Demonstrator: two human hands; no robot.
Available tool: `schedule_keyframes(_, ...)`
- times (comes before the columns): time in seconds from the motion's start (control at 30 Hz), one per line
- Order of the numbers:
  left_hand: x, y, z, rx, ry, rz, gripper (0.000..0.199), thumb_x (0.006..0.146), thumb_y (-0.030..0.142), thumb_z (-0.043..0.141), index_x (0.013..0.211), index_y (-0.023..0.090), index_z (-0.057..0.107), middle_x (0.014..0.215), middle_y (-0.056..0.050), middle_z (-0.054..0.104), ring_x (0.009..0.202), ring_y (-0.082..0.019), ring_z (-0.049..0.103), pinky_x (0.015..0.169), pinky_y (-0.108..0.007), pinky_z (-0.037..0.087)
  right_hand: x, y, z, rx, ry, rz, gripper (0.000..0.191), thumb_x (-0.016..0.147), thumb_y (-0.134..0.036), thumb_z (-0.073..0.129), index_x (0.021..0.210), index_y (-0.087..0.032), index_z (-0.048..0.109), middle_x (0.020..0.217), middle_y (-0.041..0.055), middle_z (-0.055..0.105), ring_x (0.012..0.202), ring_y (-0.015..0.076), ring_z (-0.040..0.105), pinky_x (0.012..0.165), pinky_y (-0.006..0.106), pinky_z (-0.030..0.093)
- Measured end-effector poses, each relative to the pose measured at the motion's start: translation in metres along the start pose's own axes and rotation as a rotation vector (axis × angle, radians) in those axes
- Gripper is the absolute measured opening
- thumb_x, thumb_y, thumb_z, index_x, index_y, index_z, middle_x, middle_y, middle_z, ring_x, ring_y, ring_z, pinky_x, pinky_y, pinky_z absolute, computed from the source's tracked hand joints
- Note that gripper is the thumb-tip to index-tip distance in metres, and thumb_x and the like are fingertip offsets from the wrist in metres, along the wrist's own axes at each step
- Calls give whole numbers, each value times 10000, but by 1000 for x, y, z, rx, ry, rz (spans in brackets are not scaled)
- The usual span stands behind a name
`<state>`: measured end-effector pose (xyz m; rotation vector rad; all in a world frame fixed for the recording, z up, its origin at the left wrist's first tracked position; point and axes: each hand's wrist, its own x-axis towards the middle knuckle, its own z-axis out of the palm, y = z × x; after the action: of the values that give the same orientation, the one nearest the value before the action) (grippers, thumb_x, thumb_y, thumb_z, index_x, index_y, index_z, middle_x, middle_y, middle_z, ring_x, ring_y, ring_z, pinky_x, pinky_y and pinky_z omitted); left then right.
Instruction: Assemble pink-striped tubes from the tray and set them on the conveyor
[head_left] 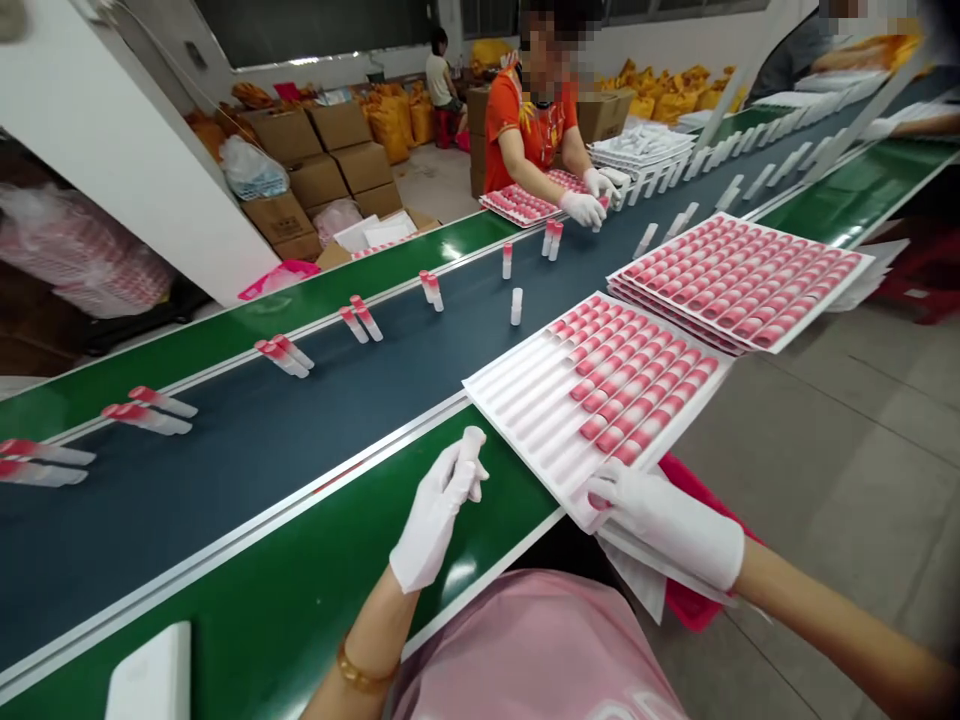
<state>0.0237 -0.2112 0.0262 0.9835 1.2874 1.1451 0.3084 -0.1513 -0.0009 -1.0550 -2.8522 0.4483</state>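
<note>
White-gloved, my left hand point(435, 515) is closed around a small white tube point(472, 443), held upright over the green ledge point(300, 580). My right hand point(626, 495), also gloved, has its fingers pinched on a red-capped piece at the near corner of the white grooved tray point(510, 405); the fingers partly hide that piece. Rows of red and white caps point(637, 370) fill the tray's far and right parts, while its left grooves are bare. Just beyond the tray, one white tube point(517, 307) stands on the dark belt.
Red-capped tubes point(361, 318) stand in small groups along the dark belt point(300, 440). A stack of full trays point(742, 275) lies at the right. Across the belt, a person in orange point(525, 140) handles tubes with gloved hands. A white box-like object point(154, 675) sits near the lower left.
</note>
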Motion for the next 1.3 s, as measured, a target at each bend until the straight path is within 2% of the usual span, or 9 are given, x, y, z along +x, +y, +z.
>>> schedule_keyframes(0.1,-5,-3,4,-11,65,5,480,916,517,587,1298,225,594,829,-17,542,691,-153,449,716,-297,418,16,-20,-28,373,249,180,100,973,-214,502,994,-234,598,899,31,601,803,175,593,720,281,515)
schedule_keyframes(0.17,-7,-6,7,-32,117,24,495,914,516,590,1312,223,567,815,-9,536,648,-145,431,673,-290,408,34,-41,-44,614,436,236,188,929,-282,598,1115,-267,614,916,23,624,818,188,615,712,291,529)
schedule_keyframes(0.27,-7,-8,9,-34,114,90,407,958,496,527,1252,220,582,798,-2,530,627,-135,423,666,-284,403,68,-72,-59,621,540,98,251,925,-300,589,1173,-275,623,1008,50,654,922,225,635,782,340,550)
schedule_keyframes(0.37,-5,-10,4,-36,84,132,339,955,481,544,1143,211,627,796,-5,522,690,-144,444,684,-276,412,94,-96,-65,522,469,-57,242,977,-270,508,1194,-287,614,1055,50,647,1007,233,623,866,375,538)
schedule_keyframes(0.53,1,-21,-14,-28,106,102,410,926,463,603,1261,226,604,883,-26,559,781,-164,472,738,-281,445,110,-112,-68,510,378,-132,173,1011,-197,451,1066,-249,606,1037,43,620,962,205,606,827,335,513)
schedule_keyframes(0.8,11,-39,-31,21,98,123,452,863,578,632,1100,198,692,829,-45,599,808,-208,549,727,-307,483,121,-108,-78,503,286,-99,135,954,-127,544,857,-217,572,878,0,574,785,156,573,688,267,435)
schedule_keyframes(0.93,12,-40,-32,34,134,131,467,846,592,644,1103,205,688,894,-55,613,813,-208,548,727,-317,493,122,-112,-78,504,289,-36,159,937,-134,564,804,-219,543,848,-10,569,744,149,569,644,263,416)
schedule_keyframes(1.13,13,-38,-30,73,141,174,482,782,681,649,909,218,674,879,-51,598,779,-208,530,716,-339,501,120,-116,-77,497,302,54,211,925,-145,550,735,-226,507,766,-10,555,671,152,552,595,278,404)
schedule_keyframes(1.3,12,-40,-31,39,127,151,464,790,653,663,970,226,696,897,-43,600,808,-204,539,732,-324,499,120,-114,-77,475,284,51,231,924,-162,559,714,-227,486,718,-14,539,621,147,527,555,282,383)
